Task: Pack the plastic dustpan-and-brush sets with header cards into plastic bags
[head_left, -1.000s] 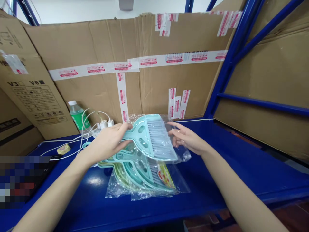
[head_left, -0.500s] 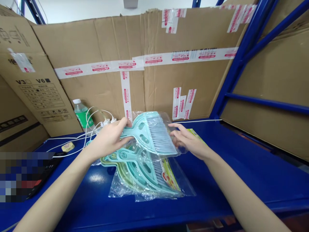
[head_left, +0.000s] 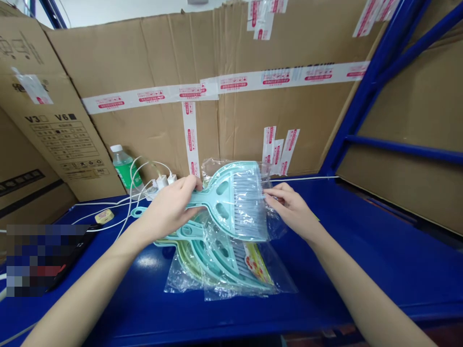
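A light-blue dustpan (head_left: 223,187) with a grey-bristled brush (head_left: 250,205) nested in it is lifted above the others, inside a clear plastic bag (head_left: 277,224). My left hand (head_left: 171,207) is closed around its handle. At the bristle end, my right hand (head_left: 291,207) pinches what appears to be the edge of the bag, thumb against fingers. Beneath lie several more bagged dustpan sets (head_left: 202,262), blue and green, overlapping on the blue table (head_left: 144,308). A colourful printed card (head_left: 257,265) shows in the uppermost of these.
Behind stands a taped cardboard panel (head_left: 152,58). To the left are a green-labelled bottle (head_left: 125,168), white cables and chargers (head_left: 161,181), a small yellowish object (head_left: 104,216) and a dark, partly blurred-out device (head_left: 72,255). Blue rack posts (head_left: 356,115) rise on the right.
The raised dustpan set has shifted slightly right and turned to face me more. My right fingers, spread apart before, have closed at the bag's edge. The camera view has tilted slightly down.
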### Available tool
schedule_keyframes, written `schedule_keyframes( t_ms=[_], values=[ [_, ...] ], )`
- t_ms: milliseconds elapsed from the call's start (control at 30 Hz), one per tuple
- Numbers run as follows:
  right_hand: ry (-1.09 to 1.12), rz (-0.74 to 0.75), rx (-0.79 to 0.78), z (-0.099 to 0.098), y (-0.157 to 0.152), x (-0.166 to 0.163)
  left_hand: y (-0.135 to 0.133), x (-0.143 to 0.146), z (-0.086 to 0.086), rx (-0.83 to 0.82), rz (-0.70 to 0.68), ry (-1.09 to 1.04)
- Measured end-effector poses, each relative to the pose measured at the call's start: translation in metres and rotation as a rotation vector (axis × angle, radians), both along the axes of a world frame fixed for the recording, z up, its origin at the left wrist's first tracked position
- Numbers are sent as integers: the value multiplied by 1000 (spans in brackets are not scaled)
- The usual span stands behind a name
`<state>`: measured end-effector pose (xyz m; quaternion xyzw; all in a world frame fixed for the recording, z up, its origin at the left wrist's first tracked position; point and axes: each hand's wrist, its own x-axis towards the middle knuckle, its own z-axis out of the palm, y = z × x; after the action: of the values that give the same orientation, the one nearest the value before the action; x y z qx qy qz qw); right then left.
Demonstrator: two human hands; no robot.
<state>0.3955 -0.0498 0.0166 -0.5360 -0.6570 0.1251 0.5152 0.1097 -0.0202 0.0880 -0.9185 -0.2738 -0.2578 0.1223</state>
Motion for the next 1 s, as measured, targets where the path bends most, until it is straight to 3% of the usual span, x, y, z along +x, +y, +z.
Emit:
schedule_keyframes(
  t_ms=[200,367,600,667,767,900,1000],
  values=[
    [27,46,-34,6,-5,-8,2,-1,-1,-147,63,-7],
    [16,43,-27,6,-4,-3,3,0,-1,-165,53,-6],
    [-266,-161,276,5,-11,2,3,2,-2,-122,20,39],
    [-246,-158,256,6,-13,-1,4,1,-2,-111,7,31],
    [-7,-25,100,10,-15,-7,6,0,-4,-100,-4,6],
    [536,243,-225,12,-14,-15,5,0,-9,-115,-35,-23],
    [791,274,-399,10,-11,-21,4,2,-11,-24,-59,4]
  ],
)
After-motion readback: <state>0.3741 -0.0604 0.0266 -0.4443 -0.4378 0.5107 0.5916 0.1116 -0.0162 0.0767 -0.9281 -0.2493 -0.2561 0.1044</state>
